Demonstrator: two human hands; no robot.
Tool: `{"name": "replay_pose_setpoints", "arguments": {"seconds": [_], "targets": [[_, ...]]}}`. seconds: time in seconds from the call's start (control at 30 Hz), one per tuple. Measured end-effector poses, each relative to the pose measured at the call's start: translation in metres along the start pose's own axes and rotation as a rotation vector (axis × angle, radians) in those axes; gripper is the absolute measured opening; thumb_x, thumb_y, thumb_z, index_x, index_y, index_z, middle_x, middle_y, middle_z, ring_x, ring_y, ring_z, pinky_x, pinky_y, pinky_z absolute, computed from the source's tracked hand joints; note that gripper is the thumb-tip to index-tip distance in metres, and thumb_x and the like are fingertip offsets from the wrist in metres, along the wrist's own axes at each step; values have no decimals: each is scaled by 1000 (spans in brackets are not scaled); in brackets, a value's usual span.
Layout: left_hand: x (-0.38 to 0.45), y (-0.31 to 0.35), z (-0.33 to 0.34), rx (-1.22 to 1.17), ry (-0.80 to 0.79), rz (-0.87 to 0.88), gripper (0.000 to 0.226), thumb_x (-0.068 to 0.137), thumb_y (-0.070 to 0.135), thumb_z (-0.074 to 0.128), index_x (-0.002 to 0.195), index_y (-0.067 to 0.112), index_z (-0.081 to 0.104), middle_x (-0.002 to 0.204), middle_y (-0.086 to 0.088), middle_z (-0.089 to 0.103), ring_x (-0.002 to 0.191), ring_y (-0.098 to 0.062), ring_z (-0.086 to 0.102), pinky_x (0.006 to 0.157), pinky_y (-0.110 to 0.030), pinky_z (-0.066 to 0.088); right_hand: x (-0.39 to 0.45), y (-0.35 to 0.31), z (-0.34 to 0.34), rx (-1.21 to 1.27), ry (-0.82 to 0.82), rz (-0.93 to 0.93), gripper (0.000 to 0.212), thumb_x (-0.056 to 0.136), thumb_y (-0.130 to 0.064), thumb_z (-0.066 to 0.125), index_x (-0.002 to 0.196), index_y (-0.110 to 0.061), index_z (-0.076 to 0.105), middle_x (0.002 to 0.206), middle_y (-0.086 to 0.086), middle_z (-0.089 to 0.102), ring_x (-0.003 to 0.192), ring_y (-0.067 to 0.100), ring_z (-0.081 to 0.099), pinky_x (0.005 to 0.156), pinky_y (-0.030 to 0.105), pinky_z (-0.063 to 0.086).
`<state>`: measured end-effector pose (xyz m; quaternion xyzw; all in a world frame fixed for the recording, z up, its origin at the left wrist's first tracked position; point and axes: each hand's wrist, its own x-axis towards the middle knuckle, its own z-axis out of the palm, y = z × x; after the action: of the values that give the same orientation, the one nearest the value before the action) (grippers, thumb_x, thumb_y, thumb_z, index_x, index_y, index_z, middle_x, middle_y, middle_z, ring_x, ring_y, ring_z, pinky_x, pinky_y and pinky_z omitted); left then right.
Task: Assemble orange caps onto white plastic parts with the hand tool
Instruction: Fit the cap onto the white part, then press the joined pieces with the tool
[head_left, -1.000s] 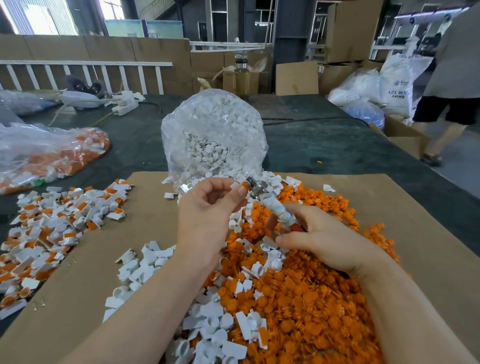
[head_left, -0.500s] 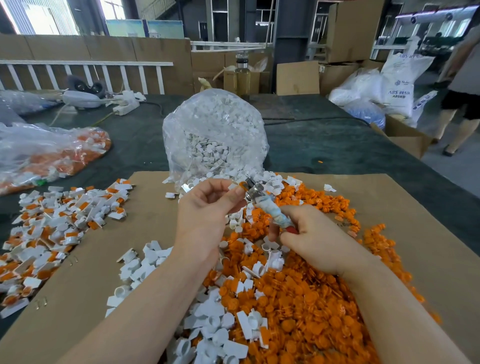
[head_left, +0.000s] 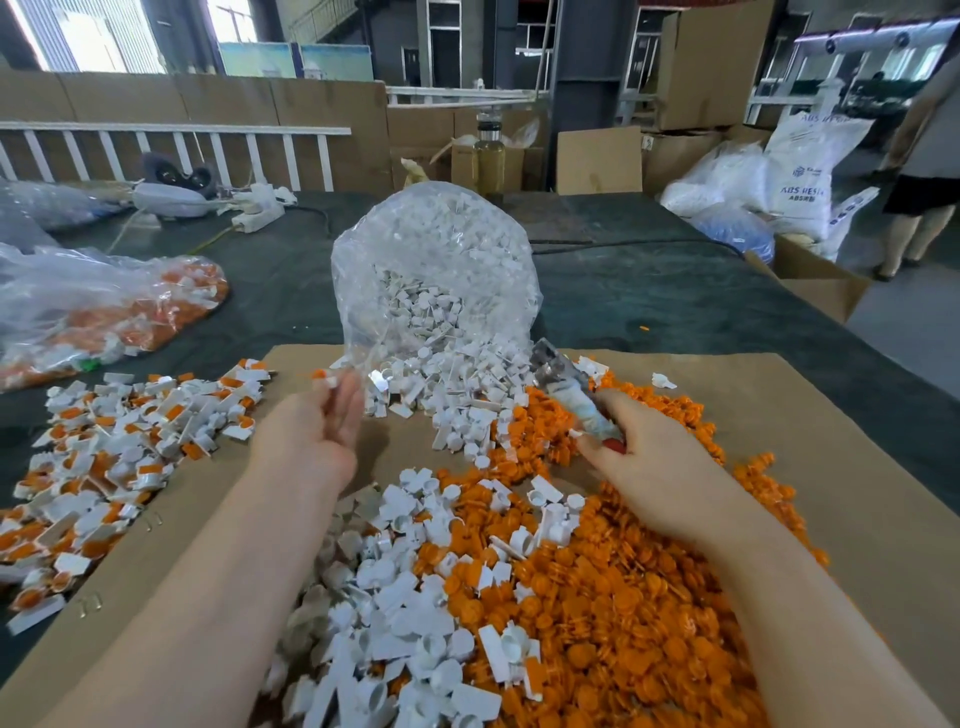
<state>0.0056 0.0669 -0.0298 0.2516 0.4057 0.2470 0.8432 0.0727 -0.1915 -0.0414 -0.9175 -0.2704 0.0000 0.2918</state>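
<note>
Since half a second ago, the left hand has swung away from the hand tool toward the pile of assembled parts, its blurred fingers pinching a capped white part. Right hand grips the tool's handle above the orange caps. Loose white plastic parts spill from a clear bag onto the cardboard sheet covering the desk.

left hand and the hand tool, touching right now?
Apart. The head view shows the left hand out toward the finished pile, bare cardboard between it and the hand tool, gripped by the right hand.
</note>
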Motion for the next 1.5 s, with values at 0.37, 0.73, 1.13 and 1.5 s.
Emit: {"name": "replay_pose_setpoints", "arguments": {"seconds": [0.37,0.73,1.13,1.5], "targets": [[55,62,-37,-951,91,51,56,101,-5,10,143,8,44,145,-3,52,126,4,50,35,-8,39,7,15,5,-222,137,131,16,96,-25,55,82,-29,48,73,-10,52,63,4,47,47,22,27],[10,25,-6,357,-199,240,4,95,11,60,95,9,64,76,2,62,54,-4,56,51,-16,51,6,17,3,-324,-7,209,21,88,-40,65,102,-24,63,83,-7,57,72,9,54,53,23,38],[1,-42,-7,1687,-507,973,25,95,15,59,107,36,64,105,11,61,87,-3,59,69,-11,42,5,13,4,-352,-45,218,17,88,-27,65,106,-28,63,85,-8,60,72,7,54,50,21,37],[-5,-39,-6,1601,-450,910,27,94,12,56,80,34,60,81,15,66,64,-2,62,51,-14,46,2,7,-1,-156,-102,143,14,92,-34,62,79,-29,59,72,-7,59,62,7,55,50,21,34]]}}
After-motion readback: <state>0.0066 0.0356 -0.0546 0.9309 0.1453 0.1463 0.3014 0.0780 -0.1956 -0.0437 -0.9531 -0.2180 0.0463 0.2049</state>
